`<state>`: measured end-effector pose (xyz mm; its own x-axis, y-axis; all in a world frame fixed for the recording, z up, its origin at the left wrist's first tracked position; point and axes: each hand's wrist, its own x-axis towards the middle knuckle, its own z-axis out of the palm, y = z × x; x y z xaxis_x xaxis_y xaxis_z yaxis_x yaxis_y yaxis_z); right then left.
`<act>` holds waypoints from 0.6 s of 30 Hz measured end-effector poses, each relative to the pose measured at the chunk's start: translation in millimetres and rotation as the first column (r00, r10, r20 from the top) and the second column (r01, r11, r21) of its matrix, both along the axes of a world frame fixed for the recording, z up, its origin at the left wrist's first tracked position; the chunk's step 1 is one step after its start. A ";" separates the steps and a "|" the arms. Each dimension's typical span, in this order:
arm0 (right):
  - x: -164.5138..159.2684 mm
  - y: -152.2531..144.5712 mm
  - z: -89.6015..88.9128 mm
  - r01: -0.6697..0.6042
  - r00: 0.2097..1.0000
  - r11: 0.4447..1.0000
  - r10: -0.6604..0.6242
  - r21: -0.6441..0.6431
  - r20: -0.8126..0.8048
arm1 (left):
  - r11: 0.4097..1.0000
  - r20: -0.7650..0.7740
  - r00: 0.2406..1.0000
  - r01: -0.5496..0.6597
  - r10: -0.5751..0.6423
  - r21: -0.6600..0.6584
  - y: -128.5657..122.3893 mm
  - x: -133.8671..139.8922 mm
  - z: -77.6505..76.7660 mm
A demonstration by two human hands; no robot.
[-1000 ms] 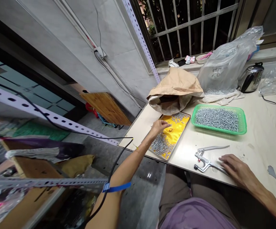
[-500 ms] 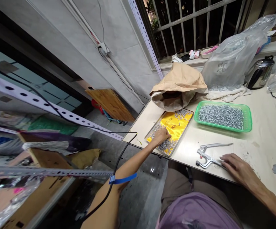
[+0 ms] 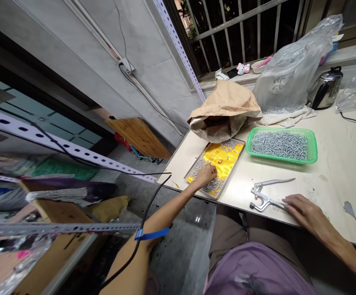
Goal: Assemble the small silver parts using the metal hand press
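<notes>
My left hand [image 3: 206, 175] is over a shallow tray [image 3: 231, 174] lined with yellow cloth [image 3: 224, 157], its fingers curled and pinched together among small silvery metal pins [image 3: 214, 187]. What the fingertips hold, if anything, is hidden. My right hand [image 3: 303, 209] lies flat near the table's front edge with its fingers stretched out. Its fingertips are at the handle end of metal hand pliers [image 3: 262, 200], which lie on the table with their handles spread. A green plastic basket [image 3: 312, 147] full of similar metal pins [image 3: 278, 144] stands beyond the pliers.
An open brown paper bag [image 3: 225, 104] slumps behind the tray. Farther right are a clear plastic bag [image 3: 288, 78], a white cloth [image 3: 288, 118] and a steel kettle [image 3: 327, 88]. A black cable [image 3: 142, 217] runs along my left arm, held by a blue strap [image 3: 153, 234].
The view has shifted slightly, so the table's things appear a little farther left. My left hand stays over the tray with curled fingers, and my right hand stays by the pliers.
</notes>
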<state>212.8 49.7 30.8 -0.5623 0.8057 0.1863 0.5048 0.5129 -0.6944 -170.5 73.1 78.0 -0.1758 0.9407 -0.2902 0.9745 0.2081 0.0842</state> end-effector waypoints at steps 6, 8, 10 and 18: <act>-1.7 -2.6 1.1 -0.010 1.000 1.000 0.010 -0.024 -0.007 | 0.971 0.382 0.914 -0.200 0.137 0.132 -2.1 -23.0 -12.0; -2.2 -2.9 1.4 -0.010 1.000 1.000 0.010 -0.029 -0.006 | 0.947 0.560 0.801 -0.310 0.213 0.083 -3.5 -26.0 -14.5; -2.5 -3.3 1.4 -0.011 1.000 0.999 0.011 -0.031 -0.005 | 0.926 0.708 0.659 -0.376 0.253 0.019 -5.0 -26.7 -16.4; -2.4 -3.6 2.0 -0.012 1.000 1.000 0.012 -0.025 -0.001 | 0.877 0.882 0.370 -0.471 0.292 -0.093 -8.6 -30.8 -26.1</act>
<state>210.4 46.2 32.9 -0.5721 0.8031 0.1665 0.4976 0.5012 -0.7079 -201.3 64.5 51.9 -0.2756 0.8843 -0.3768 0.1946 0.4352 0.8790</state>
